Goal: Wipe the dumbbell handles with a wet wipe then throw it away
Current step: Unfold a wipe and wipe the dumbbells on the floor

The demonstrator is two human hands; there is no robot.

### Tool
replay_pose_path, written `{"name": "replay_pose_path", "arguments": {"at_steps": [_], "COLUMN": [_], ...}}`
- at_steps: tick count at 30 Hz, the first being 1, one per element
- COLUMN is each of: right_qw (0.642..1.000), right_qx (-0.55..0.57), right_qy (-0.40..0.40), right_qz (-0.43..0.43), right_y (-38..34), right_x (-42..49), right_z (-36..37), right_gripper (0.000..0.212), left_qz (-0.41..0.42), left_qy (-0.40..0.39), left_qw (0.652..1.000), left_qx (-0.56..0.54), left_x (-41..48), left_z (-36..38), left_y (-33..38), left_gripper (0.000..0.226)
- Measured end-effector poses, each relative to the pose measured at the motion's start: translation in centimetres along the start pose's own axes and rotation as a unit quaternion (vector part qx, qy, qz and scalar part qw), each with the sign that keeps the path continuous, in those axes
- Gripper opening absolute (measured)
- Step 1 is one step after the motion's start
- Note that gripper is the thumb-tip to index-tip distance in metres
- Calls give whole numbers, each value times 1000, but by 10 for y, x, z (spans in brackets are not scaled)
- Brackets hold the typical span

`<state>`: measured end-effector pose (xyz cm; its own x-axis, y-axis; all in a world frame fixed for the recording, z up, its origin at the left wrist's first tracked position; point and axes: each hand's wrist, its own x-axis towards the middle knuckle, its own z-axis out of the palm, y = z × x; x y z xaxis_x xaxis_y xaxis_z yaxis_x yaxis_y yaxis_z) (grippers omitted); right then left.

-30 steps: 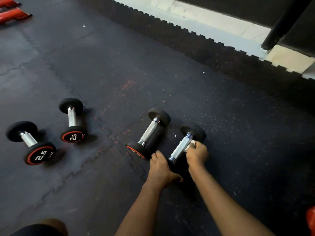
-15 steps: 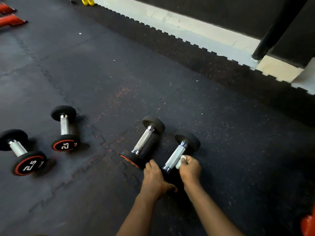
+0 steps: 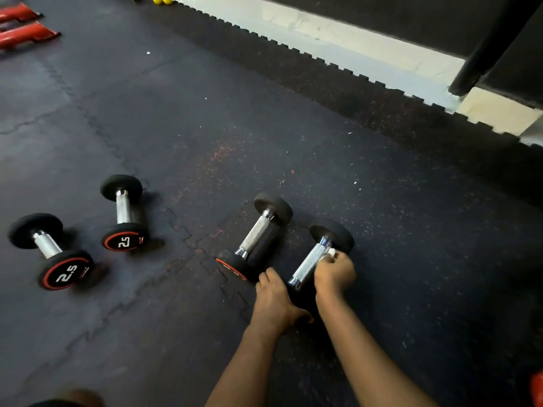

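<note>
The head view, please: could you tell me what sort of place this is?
Most likely a gym. Four small dumbbells lie on a floor of interlocking rubber mats, and red equipment stands at the far left edge.

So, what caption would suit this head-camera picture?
Right hand presses a wet wipe to the handle of a dumbbell; left hand grips its near end.

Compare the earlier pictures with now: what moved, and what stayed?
The right hand, pinching the wet wipe, slid along the handle toward its near end, then back up to its far end. Nothing was grasped or released. The left hand keeps steadying the near end of that dumbbell; the other three dumbbells lie unmoved.
</note>
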<state>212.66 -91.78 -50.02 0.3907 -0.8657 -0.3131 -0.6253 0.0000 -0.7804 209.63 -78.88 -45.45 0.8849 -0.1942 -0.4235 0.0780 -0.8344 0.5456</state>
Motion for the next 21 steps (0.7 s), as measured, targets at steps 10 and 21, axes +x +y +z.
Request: {"name": "replay_pose_path", "arguments": {"at_steps": [10, 21], "right_qw": [999, 975], "right_qx": [46, 52], "right_qy": [-13, -215], "right_qz": [-26, 6], "right_y": [-3, 37], "right_x": [-14, -12], "right_z": [-12, -4], "right_gripper": [14, 28], "left_qz": [-7, -8], "left_qy": [-12, -26], "left_qw": [1000, 1000], "left_qx": [0, -6], "left_x": [2, 6], "left_z": [-4, -5], "left_y": [0, -3], "left_gripper": [110, 110]}}
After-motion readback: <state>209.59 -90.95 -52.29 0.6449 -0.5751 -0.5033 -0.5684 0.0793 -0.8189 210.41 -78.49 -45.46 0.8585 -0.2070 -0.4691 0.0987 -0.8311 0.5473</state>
